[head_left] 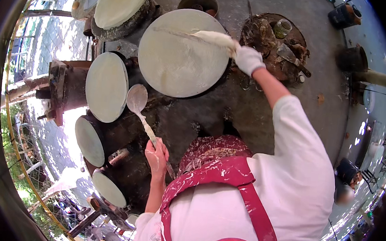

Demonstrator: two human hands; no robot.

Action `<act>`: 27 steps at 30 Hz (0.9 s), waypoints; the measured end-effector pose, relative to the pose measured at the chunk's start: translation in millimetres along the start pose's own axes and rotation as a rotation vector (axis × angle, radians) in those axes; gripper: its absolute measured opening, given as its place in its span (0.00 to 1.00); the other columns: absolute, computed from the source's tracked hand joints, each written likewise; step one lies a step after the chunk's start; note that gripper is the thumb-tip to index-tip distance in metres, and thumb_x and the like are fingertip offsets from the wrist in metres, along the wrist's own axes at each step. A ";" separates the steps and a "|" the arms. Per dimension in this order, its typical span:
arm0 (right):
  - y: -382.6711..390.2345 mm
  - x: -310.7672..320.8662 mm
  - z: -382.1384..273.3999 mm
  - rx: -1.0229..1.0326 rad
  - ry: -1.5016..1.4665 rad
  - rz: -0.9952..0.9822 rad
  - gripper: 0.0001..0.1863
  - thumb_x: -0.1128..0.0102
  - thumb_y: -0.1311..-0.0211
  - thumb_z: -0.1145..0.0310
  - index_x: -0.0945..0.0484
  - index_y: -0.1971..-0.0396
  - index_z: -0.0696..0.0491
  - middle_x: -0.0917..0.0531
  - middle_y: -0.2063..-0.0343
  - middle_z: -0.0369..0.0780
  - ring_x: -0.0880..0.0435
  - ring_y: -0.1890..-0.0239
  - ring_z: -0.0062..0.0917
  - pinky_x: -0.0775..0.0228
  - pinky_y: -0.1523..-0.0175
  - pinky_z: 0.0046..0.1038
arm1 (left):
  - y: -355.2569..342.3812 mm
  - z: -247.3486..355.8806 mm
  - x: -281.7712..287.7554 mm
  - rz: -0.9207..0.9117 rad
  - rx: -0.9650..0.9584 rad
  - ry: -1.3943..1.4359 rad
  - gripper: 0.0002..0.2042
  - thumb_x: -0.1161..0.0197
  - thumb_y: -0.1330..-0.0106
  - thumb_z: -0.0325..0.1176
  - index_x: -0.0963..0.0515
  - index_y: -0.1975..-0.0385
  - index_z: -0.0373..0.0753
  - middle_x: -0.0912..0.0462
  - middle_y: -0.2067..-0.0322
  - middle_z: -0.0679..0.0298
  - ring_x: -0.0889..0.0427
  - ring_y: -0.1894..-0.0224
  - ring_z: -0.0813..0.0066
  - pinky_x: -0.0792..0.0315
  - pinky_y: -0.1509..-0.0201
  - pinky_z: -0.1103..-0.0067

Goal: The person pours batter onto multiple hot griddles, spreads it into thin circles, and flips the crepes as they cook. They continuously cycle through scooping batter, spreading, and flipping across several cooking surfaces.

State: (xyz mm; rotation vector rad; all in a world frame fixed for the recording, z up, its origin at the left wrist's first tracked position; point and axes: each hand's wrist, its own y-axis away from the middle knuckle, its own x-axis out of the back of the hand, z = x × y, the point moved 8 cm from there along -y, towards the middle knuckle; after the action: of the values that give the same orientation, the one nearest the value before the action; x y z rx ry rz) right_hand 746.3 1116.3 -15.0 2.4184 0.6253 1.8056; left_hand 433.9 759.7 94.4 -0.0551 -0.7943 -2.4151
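Observation:
My left hand (157, 154), bare, is closed around the handle of a large ladle (137, 99). The ladle's bowl is coated with pale batter and points away from me, beside the griddles. In a white glove, my right hand (249, 61) is closed at the right rim of the big round griddle (178, 70). It grips a long, thin, flat spatula (176, 32) that reaches left across the griddle. Pale batter or dough clings thickly to the spatula near the hand; its handle is hidden. A thin whitish layer covers the griddle's face.
More round griddles with pale layers stand along the left, one beside the ladle (107, 86) and one at far left (123, 3). A metal pot (198, 1) sits behind the big griddle. Right of it, a cluttered round stand (273, 59) holds a glass jar (282, 28) and a broad-bladed scraper (291, 55).

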 end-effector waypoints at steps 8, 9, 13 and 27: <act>-5.3 60.6 -90.6 0.342 -0.275 0.383 0.22 0.42 0.38 0.56 0.23 0.44 0.41 0.15 0.66 0.48 0.14 0.64 0.42 0.23 0.59 0.42 | 3.2 -5.0 -4.4 -0.022 0.047 -0.031 0.07 0.49 0.25 0.32 0.31 0.64 0.36 0.35 0.84 0.71 0.38 0.89 0.84 0.46 0.87 0.84; 18.7 42.1 -80.1 0.327 -0.440 0.297 0.23 0.40 0.38 0.59 0.24 0.42 0.37 0.16 0.69 0.47 0.15 0.66 0.40 0.23 0.59 0.37 | 1.0 -2.4 -7.8 -0.033 0.040 -0.019 0.07 0.49 0.25 0.32 0.31 0.64 0.36 0.35 0.84 0.71 0.38 0.89 0.84 0.46 0.87 0.84; 106.7 -32.2 -3.4 -0.029 -1.368 0.138 0.26 0.38 0.33 0.68 0.29 0.35 0.53 0.17 0.65 0.30 0.21 0.66 0.15 0.29 0.62 0.21 | -10.2 9.1 -14.7 -0.066 -0.009 -0.020 0.07 0.49 0.25 0.32 0.31 0.65 0.36 0.35 0.84 0.71 0.39 0.89 0.84 0.47 0.87 0.84; 139.5 -67.4 19.9 -0.253 -1.374 -0.125 0.21 0.38 0.33 0.63 0.21 0.43 0.54 0.19 0.63 0.26 0.28 0.70 0.07 0.33 0.64 0.15 | -204.2 118.7 -158.5 -0.495 -0.242 -0.173 0.10 0.46 0.29 0.34 0.33 0.72 0.36 0.34 0.84 0.69 0.35 0.87 0.82 0.41 0.84 0.81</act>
State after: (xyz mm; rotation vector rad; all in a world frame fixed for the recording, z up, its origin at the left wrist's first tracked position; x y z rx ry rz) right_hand 788.7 968.6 -42.7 2.5641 0.3036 -0.0707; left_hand 436.5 1040.6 49.9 -0.1832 -0.6408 -3.0024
